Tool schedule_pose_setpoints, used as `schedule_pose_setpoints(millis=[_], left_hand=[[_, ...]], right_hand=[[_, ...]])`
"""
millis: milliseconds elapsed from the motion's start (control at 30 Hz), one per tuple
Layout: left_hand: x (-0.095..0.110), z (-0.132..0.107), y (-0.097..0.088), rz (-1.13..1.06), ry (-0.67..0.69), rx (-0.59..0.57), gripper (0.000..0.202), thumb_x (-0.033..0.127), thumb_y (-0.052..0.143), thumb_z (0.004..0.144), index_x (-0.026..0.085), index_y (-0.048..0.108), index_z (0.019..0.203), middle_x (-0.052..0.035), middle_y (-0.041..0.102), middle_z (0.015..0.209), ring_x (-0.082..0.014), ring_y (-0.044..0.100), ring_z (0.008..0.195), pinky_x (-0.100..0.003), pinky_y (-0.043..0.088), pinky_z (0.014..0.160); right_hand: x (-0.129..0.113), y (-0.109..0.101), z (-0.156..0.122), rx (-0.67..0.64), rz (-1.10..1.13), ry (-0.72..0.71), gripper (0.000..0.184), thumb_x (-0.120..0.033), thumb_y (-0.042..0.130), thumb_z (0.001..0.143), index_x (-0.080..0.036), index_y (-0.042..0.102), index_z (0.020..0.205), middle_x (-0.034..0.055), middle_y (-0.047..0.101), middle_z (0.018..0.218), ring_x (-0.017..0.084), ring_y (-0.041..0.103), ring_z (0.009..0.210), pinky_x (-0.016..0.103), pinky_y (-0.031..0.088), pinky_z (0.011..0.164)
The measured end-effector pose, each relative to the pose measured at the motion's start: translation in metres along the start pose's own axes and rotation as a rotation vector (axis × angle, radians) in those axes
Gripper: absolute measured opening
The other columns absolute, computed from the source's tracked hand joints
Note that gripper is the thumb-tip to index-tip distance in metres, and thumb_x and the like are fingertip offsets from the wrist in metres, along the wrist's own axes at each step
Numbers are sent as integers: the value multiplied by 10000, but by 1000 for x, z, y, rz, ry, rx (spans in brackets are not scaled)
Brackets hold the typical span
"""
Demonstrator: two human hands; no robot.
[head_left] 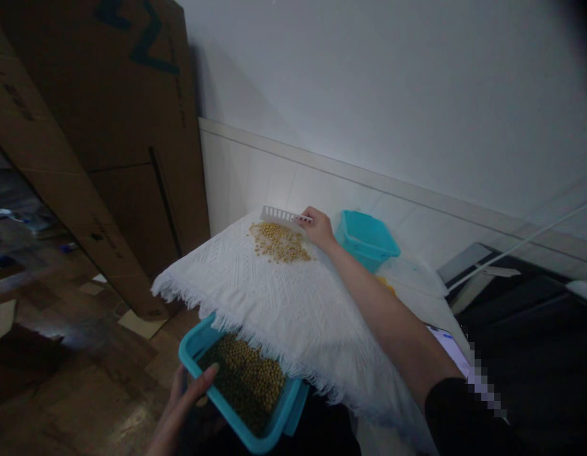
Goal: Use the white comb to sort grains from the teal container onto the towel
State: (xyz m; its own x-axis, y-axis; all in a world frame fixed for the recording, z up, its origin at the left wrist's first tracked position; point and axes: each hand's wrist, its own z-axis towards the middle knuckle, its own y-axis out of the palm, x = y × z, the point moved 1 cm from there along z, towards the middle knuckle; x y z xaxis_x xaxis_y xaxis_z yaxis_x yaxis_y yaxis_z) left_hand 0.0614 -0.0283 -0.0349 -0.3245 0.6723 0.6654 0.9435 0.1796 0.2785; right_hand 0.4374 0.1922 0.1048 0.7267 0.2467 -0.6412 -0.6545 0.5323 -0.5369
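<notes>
My right hand (pixel 318 229) reaches to the far edge of a white fringed cloth (pixel 278 304) and grips a white slotted scraper (pixel 280 215) standing on edge behind a pile of yellow beans (pixel 280 242). My left hand (pixel 182 408) holds a teal tub (pixel 278 424) by its rim, just under the cloth's near fringe. The tub is partly filled with beans (pixel 248 380), and the thumb lies over its edge.
A second teal tub (pixel 366 237) stands at the back right of the cloth, next to my right wrist. Large cardboard boxes (pixel 107 126) lean at the left against a white wall. Wooden floor lies at lower left; dark furniture and a white cable at right.
</notes>
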Motion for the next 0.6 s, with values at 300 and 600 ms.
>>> schedule_pose_setpoints(millis=[300, 600], left_hand=[[3, 1, 1, 35, 14, 20, 1049, 511, 1054, 617, 405, 526, 1517, -66, 775, 994, -428, 849, 980, -564, 726, 802], [2, 4, -6, -4, 37, -3, 972, 473, 1066, 642, 404, 563, 1471, 32, 656, 806, -229, 758, 653, -424, 716, 728]], right_hand=[[-2, -4, -43, 6, -5, 10, 189, -307, 715, 826, -258, 579, 704, -41, 646, 666, 196, 589, 710, 284, 430, 699], [-19, -10, -80, -53, 4, -64, 110, -200, 725, 874, -256, 722, 779, 1, 859, 875, 238, 776, 841, 305, 564, 790]])
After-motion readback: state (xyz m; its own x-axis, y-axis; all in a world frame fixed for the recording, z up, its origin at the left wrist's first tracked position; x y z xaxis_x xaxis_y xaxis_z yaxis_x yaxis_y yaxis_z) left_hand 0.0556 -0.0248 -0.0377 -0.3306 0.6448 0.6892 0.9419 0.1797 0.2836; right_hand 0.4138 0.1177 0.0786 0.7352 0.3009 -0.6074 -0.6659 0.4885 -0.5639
